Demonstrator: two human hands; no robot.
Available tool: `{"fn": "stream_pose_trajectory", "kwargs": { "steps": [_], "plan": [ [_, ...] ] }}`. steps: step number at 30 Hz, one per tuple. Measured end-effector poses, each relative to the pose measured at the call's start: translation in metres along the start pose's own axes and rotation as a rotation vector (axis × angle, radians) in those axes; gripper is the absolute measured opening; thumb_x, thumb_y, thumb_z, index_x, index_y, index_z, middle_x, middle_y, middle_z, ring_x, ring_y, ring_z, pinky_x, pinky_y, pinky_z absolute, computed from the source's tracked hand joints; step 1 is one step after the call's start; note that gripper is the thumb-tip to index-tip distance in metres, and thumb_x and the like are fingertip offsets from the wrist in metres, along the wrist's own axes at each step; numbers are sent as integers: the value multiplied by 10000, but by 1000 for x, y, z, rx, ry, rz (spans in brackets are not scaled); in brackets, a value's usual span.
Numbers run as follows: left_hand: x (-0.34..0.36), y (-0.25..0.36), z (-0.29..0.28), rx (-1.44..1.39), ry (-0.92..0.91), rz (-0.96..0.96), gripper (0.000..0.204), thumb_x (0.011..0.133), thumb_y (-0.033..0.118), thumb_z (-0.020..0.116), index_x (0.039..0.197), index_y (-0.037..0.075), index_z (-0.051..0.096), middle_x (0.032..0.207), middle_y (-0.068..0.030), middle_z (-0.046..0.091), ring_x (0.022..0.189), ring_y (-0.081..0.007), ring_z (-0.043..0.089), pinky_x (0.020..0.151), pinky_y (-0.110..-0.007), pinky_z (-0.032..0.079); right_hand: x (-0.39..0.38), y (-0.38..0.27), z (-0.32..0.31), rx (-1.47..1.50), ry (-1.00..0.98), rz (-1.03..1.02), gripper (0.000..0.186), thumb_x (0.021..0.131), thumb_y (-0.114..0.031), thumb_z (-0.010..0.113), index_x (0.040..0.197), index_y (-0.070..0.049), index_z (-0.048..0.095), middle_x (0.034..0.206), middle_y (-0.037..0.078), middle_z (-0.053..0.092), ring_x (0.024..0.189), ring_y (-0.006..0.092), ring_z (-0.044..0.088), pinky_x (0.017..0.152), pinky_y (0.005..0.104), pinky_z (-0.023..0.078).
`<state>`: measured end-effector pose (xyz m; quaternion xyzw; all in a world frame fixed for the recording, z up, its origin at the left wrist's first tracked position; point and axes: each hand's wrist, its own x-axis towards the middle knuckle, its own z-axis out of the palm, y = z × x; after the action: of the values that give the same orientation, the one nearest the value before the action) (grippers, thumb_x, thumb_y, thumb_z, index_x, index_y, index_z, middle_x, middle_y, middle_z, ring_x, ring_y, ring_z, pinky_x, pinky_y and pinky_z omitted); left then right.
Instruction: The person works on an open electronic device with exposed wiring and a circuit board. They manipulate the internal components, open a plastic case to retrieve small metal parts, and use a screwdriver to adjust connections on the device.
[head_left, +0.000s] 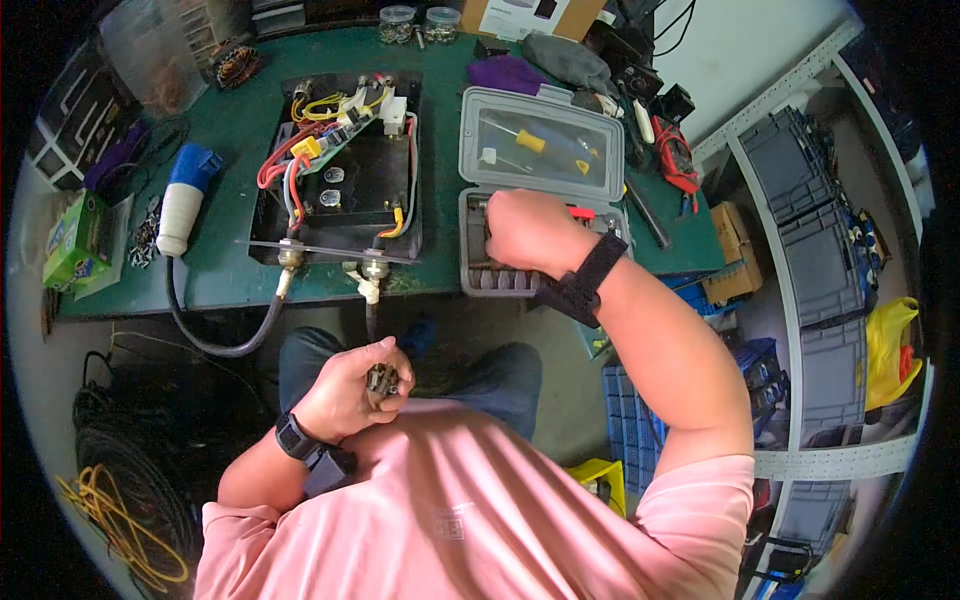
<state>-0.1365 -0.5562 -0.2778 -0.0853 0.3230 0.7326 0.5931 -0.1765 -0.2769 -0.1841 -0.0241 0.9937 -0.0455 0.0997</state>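
Observation:
My left hand (345,395) is held near my lap, its fingers curled around a clump of small metal pieces (382,379); what kind they are is too small to tell. Over the lower tray of a grey tool case (480,278) is my right hand (540,232), back upward and fingers curled down into the case. Those fingertips, and anything in them, are hidden. The case's clear-windowed lid (560,165) stands open behind, with a yellow-handled screwdriver (530,141) showing in it. Along the tray's front edge runs a row of small slots.
Left of the case, on the green table (225,265), sits an open black electrical box (370,165) with coloured wires. A blue-and-white plug (188,195) on a thick cable lies beyond it. A black rod (647,215) and red-handled tool (675,160) lie right; shelves with grey crates (825,260) stand farther right.

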Motion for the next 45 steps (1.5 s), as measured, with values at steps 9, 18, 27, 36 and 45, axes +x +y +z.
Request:
{"fn": "stream_pose_trajectory", "kwargs": {
  "steps": [9, 18, 27, 36, 45],
  "plan": [
    [-1, 1, -4, 27, -38, -21, 448, 991, 463, 477, 875, 43, 581, 779, -73, 531, 559, -144, 423, 468, -250, 317, 5, -3, 6, 67, 33, 55, 145, 672, -45, 597, 735, 60, 674, 759, 279, 646, 749, 449, 651, 674, 502, 522],
    [-4, 0, -7, 24, -40, -1, 436, 999, 443, 462, 889, 38, 581, 780, -64, 537, 575, -155, 435, 479, -254, 327, 22, 3, 9, 14, 70, -7, 101, 665, -20, 601, 697, 46, 672, 725, 265, 639, 720, 430, 648, 647, 490, 514],
    [-7, 1, -4, -8, -69, 26, 378, 993, 389, 482, 892, 38, 584, 776, -74, 542, 563, -149, 414, 459, -256, 301, 24, 3, 14, 113, 55, 163, 147, 675, -9, 607, 776, 59, 689, 828, 289, 654, 812, 437, 663, 695, 471, 529],
    [-10, 0, -3, 25, -78, 66, 320, 977, 343, 503, 888, 47, 586, 772, -81, 534, 547, -144, 395, 431, -251, 278, 17, -9, -5, 92, -79, 210, 170, 695, -12, 623, 827, 49, 712, 881, 291, 672, 860, 426, 682, 729, 461, 545],
    [-10, -1, -4, 22, -128, 82, 275, 963, 300, 514, 892, 42, 577, 762, -68, 527, 561, -144, 404, 462, -259, 299, 24, -3, 13, 186, 22, 394, 187, 650, -9, 669, 824, 34, 719, 899, 271, 680, 895, 408, 684, 738, 457, 545]
  ]
}}
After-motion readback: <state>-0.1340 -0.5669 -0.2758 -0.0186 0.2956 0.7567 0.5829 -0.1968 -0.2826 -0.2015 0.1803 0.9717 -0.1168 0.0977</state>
